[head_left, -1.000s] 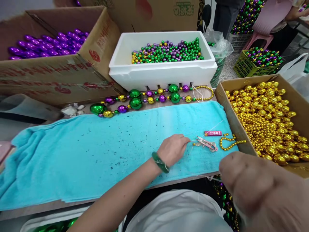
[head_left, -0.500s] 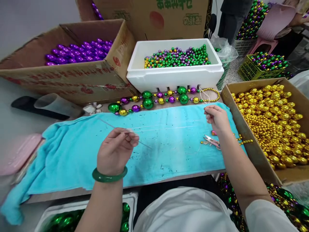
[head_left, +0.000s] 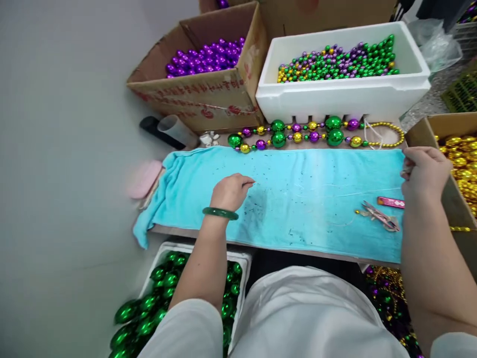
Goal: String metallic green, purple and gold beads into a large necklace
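Observation:
My left hand, with a green bangle on its wrist, is over the left half of a turquoise towel. Its thumb and fingertips are pinched together; what they hold is too small to make out. At the towel's right end my right hand is closed on a thin pale thread, which runs left across the cloth and fades from sight. Just left of the right forearm lie small scissors and a pink-and-red strip. A beaded necklace in green, gold and purple lies along the towel's far edge.
Behind stand a carton of purple beads and a white foam box of mixed small beads. A carton with gold beads borders the right side. Green beads fill a foam box below the table, left of my lap.
The view has shifted left. My hands have moved farther apart, the right one toward the towel's right end. The thin needle-like rod seen in my left hand before no longer shows.

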The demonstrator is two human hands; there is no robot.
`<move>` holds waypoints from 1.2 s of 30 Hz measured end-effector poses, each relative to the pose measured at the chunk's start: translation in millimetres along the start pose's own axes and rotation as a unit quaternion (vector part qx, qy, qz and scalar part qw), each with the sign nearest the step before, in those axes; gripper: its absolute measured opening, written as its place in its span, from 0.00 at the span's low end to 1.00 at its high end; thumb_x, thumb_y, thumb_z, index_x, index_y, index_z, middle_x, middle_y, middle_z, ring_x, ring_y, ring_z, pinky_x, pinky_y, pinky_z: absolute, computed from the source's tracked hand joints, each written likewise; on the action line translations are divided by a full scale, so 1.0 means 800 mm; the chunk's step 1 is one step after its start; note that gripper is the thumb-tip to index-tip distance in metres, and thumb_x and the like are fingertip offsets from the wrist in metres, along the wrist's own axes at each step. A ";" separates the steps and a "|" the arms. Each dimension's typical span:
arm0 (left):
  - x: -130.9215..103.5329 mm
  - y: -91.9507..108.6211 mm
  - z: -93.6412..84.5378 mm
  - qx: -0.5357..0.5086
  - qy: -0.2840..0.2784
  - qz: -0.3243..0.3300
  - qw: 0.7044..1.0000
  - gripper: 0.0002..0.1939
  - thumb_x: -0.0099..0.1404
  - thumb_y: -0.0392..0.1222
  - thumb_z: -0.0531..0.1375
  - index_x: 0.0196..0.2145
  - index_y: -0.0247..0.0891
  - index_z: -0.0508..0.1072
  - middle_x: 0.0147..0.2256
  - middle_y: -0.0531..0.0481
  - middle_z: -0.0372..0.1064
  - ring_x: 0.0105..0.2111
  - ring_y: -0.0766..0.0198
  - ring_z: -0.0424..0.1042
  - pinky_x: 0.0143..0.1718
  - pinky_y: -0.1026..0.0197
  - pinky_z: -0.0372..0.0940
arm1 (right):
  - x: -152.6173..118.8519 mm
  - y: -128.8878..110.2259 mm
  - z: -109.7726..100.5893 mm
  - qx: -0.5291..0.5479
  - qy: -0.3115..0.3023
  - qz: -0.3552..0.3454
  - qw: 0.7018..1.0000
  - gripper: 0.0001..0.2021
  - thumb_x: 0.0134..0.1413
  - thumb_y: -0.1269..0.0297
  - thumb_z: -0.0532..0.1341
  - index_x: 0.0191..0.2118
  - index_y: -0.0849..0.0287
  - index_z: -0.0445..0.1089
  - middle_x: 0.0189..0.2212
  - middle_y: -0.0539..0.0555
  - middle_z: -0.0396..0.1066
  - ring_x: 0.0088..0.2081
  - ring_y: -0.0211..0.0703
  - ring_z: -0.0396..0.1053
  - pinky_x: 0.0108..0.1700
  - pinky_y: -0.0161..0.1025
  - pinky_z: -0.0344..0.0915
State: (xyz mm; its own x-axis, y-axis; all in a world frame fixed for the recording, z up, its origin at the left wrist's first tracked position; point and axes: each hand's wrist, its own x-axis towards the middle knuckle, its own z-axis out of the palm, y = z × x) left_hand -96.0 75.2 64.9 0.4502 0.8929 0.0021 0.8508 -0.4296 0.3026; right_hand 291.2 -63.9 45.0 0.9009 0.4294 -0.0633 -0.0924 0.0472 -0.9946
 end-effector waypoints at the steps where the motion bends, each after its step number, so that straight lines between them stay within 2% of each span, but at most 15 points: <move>1: -0.003 0.004 0.004 -0.009 0.013 -0.002 1.000 0.12 0.60 0.40 0.57 0.36 0.42 0.80 0.35 0.46 0.76 0.34 0.57 0.73 0.37 0.58 0.65 | -0.014 0.000 0.005 0.003 -0.022 -0.010 1.000 0.05 0.42 0.70 0.66 0.22 0.57 0.69 0.13 0.44 0.57 0.15 0.30 0.50 0.15 0.33 0.42; 4: -0.015 0.036 0.022 -0.151 0.034 0.008 0.988 0.14 0.62 0.42 0.56 0.41 0.41 0.79 0.35 0.47 0.75 0.29 0.63 0.72 0.33 0.61 0.66 | -0.075 0.001 0.033 -0.020 -0.112 -0.027 0.993 0.03 0.42 0.67 0.66 0.24 0.59 0.72 0.12 0.43 0.58 0.14 0.30 0.50 0.14 0.32 0.43; 7: -0.030 0.081 0.043 -0.335 -0.002 0.002 0.942 0.15 0.63 0.47 0.57 0.42 0.39 0.78 0.31 0.48 0.74 0.23 0.67 0.71 0.27 0.64 0.66 | -0.135 0.004 0.063 -0.033 -0.217 0.000 0.976 0.05 0.41 0.64 0.67 0.25 0.59 0.73 0.15 0.44 0.62 0.17 0.30 0.55 0.17 0.30 0.51; 11: -0.043 0.124 0.062 -0.445 -0.038 -0.016 0.894 0.17 0.62 0.49 0.58 0.45 0.39 0.77 0.28 0.50 0.74 0.22 0.69 0.71 0.22 0.67 0.65 | -0.177 0.000 0.079 0.019 -0.266 0.086 0.960 0.06 0.41 0.62 0.66 0.24 0.59 0.72 0.24 0.49 0.69 0.25 0.35 0.66 0.22 0.32 0.65; 14: -0.045 0.137 0.071 -0.470 -0.036 -0.011 0.882 0.16 0.62 0.46 0.59 0.44 0.38 0.77 0.34 0.47 0.76 0.22 0.69 0.72 0.22 0.67 0.67 | -0.184 -0.005 0.077 0.058 -0.267 0.132 0.953 0.07 0.40 0.62 0.66 0.23 0.59 0.70 0.31 0.50 0.71 0.33 0.40 0.72 0.29 0.36 0.72; 16: -0.046 0.140 0.076 -0.476 -0.040 -0.007 0.878 0.15 0.62 0.45 0.59 0.43 0.38 0.77 0.36 0.46 0.77 0.22 0.70 0.72 0.22 0.68 0.67 | -0.185 -0.004 0.074 0.063 -0.263 0.140 0.953 0.08 0.40 0.62 0.66 0.22 0.60 0.68 0.32 0.51 0.71 0.34 0.41 0.73 0.30 0.37 0.73; 23: -0.050 0.145 0.085 -0.481 -0.042 0.003 0.876 0.14 0.61 0.46 0.60 0.42 0.38 0.78 0.39 0.45 0.77 0.24 0.69 0.74 0.22 0.69 0.68 | -0.187 0.007 0.074 0.015 -0.243 0.086 0.966 0.06 0.43 0.64 0.62 0.23 0.59 0.66 0.32 0.52 0.72 0.34 0.42 0.71 0.27 0.35 0.70; 28: -0.050 0.145 0.089 -0.478 -0.034 0.011 0.878 0.14 0.61 0.46 0.60 0.43 0.39 0.78 0.40 0.46 0.77 0.24 0.70 0.73 0.23 0.68 0.68 | -0.188 0.009 0.074 -0.003 -0.244 0.058 0.968 0.05 0.44 0.64 0.61 0.23 0.59 0.66 0.31 0.53 0.72 0.35 0.42 0.71 0.29 0.36 0.68; 36: -0.051 0.144 0.091 -0.460 -0.018 0.037 0.887 0.13 0.63 0.45 0.59 0.43 0.40 0.77 0.38 0.46 0.76 0.24 0.70 0.73 0.23 0.68 0.68 | -0.186 0.010 0.076 -0.012 -0.244 0.057 0.968 0.04 0.44 0.65 0.60 0.23 0.58 0.66 0.30 0.52 0.73 0.35 0.42 0.71 0.31 0.37 0.68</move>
State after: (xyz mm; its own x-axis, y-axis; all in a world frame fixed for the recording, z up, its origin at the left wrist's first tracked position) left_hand 3.2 -20.3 30.2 0.5174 0.8553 0.0293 0.2448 -0.1807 0.9526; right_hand 130.8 -72.4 51.4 0.5774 0.8056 -0.1328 -0.1646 -0.0444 -0.9854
